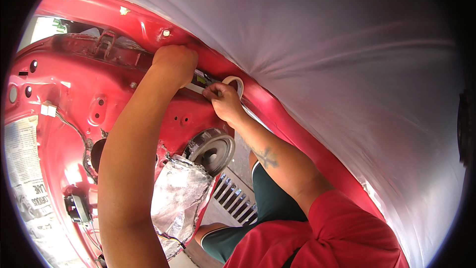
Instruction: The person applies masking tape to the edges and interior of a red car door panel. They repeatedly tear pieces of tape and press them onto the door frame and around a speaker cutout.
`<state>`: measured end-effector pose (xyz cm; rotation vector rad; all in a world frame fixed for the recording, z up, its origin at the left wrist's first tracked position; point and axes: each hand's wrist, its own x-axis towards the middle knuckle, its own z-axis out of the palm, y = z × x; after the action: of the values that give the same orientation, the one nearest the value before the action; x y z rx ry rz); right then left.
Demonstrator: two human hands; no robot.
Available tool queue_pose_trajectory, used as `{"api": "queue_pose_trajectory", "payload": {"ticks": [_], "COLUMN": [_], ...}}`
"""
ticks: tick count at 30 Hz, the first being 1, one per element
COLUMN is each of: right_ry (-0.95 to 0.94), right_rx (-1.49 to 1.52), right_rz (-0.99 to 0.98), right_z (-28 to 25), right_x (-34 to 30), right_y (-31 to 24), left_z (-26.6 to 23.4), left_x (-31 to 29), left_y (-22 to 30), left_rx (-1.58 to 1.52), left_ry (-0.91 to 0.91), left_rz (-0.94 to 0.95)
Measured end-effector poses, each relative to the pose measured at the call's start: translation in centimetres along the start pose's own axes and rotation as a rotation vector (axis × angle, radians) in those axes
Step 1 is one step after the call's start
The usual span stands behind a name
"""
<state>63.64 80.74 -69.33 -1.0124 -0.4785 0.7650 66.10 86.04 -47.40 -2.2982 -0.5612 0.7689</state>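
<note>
My left hand (175,63) is curled into a fist over the gap between the red door (163,104) and the red car body frame (213,54); its fingertips are hidden on the far side. Just right of it, my right hand (225,100) pinches a pale strip of masking tape. The ring of the masking tape roll (240,86) shows behind that hand, against the frame. The pale strip runs along the door's edge between both hands. Whether my left fingers hold its other end cannot be seen.
A round speaker (218,151) sits in the door below my right hand. Silver sheeting (178,188), a white connector (48,109) on a cable and newspaper (22,154) are at the left. Thin plastic sheeting (337,34) covers the right side. A floor grate (233,197) lies below.
</note>
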Motion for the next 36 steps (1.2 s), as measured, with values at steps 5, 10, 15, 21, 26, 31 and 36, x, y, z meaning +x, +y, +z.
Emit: {"api": "queue_pose_trajectory", "payload": {"ticks": [5, 10, 15, 21, 26, 31, 36], "right_ry": [-0.021, -0.028, -0.048, -0.054, -0.058, -0.083, -0.060], "right_rx": [-0.023, -0.056, -0.038, -0.025, -0.003, 0.010, 0.062], "right_rz": [0.016, -0.004, 0.009, 0.001, 0.017, 0.056, 0.063], "right_z": [0.1, 0.0, 0.0, 0.0, 0.1, 0.2, 0.3], "right_x": [0.2, 0.5, 0.8, 1.0, 1.6, 1.9, 2.2], "right_y": [0.1, 0.1, 0.0, -0.2, 0.4, 0.5, 0.5], "left_z": [-0.4, -0.4, -0.5, -0.4, -0.1, 0.8, 1.0], "left_x": [0.3, 0.5, 0.5, 0.2, 0.3, 0.3, 0.1], "left_y": [0.2, 0.6, 0.9, 1.1, 1.2, 0.8, 0.9], "left_rx": [0.022, 0.055, 0.066, 0.101, 0.122, 0.123, 0.131], "left_ry": [-0.062, -0.081, -0.091, -0.051, -0.014, 0.063, 0.089], "left_rz": [-0.021, -0.025, -0.036, -0.030, -0.021, -0.015, -0.012]}}
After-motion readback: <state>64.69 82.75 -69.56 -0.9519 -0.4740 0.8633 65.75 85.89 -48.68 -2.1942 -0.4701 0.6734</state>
